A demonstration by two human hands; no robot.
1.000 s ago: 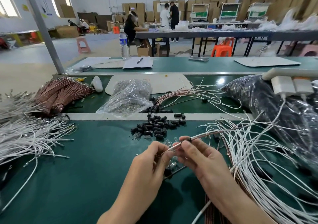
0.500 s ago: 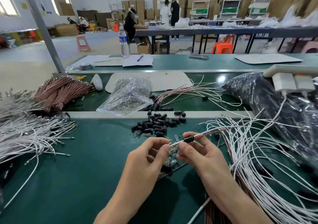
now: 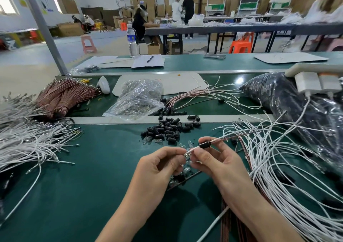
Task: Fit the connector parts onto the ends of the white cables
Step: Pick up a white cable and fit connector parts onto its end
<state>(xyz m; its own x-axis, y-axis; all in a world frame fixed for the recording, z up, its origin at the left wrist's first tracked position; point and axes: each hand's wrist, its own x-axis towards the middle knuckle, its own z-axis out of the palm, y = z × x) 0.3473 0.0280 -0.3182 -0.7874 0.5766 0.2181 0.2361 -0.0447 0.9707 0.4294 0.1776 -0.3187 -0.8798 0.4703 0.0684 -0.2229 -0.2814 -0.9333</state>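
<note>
Bright, even light leaves a glare spot on the glossy dark-green conveyor belt (image 3: 239, 81); the wide-angle edges bend and blur.

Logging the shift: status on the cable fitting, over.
Left hand pinches white cable tip. Right hand pinches same cable, black connector threaded on it. Spare connector pile beyond hands, small clear parts beneath.

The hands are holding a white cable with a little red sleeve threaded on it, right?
Not quite. The head view shows the left hand and right hand holding a white cable, but the sleeve threaded on it is black, not red.
</note>
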